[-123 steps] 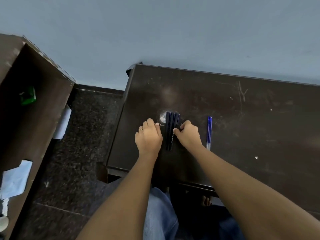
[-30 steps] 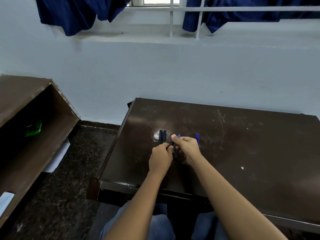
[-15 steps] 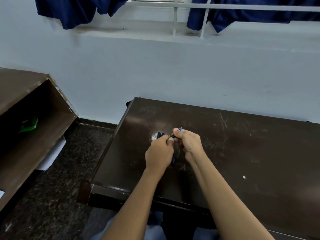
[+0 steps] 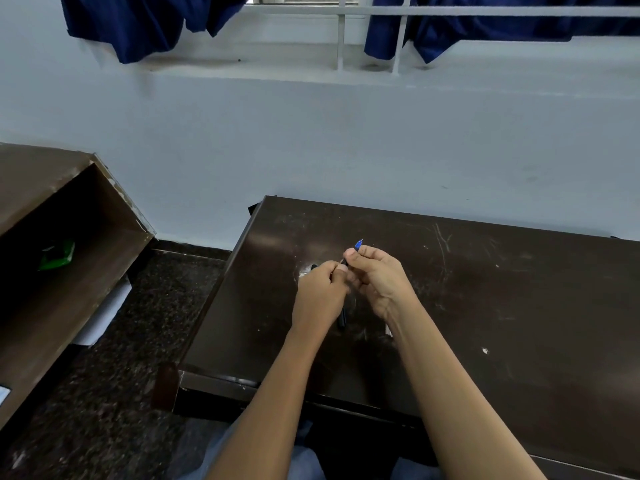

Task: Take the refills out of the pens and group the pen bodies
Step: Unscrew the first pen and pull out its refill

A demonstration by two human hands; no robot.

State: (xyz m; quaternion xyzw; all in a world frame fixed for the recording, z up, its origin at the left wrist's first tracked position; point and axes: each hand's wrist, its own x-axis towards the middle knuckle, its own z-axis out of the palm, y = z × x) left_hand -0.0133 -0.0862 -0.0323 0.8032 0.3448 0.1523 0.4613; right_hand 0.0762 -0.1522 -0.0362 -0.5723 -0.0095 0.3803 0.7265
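My left hand (image 4: 320, 292) and my right hand (image 4: 375, 277) meet above the dark desk (image 4: 485, 306), both gripping one black pen (image 4: 343, 317). The pen's lower end sticks out below my left hand. A blue tip (image 4: 358, 243) pokes up past my right thumb and forefinger, which pinch that end. Another dark pen body (image 4: 313, 266) lies on the desk just behind my left hand, mostly hidden. A pale refill end (image 4: 388, 330) shows on the desk by my right wrist.
A brown open shelf (image 4: 69, 244) with a green item (image 4: 57, 254) stands on the left, across a strip of dark speckled floor (image 4: 138, 341). The pale wall (image 4: 346, 150) rises right behind the desk, with blue curtains (image 4: 138, 26) above.
The camera has tilted up from the desk. My hands went from pressing the grouped pen bodies to lifting one pen; the blue tip now sticks out further from my right fingers.
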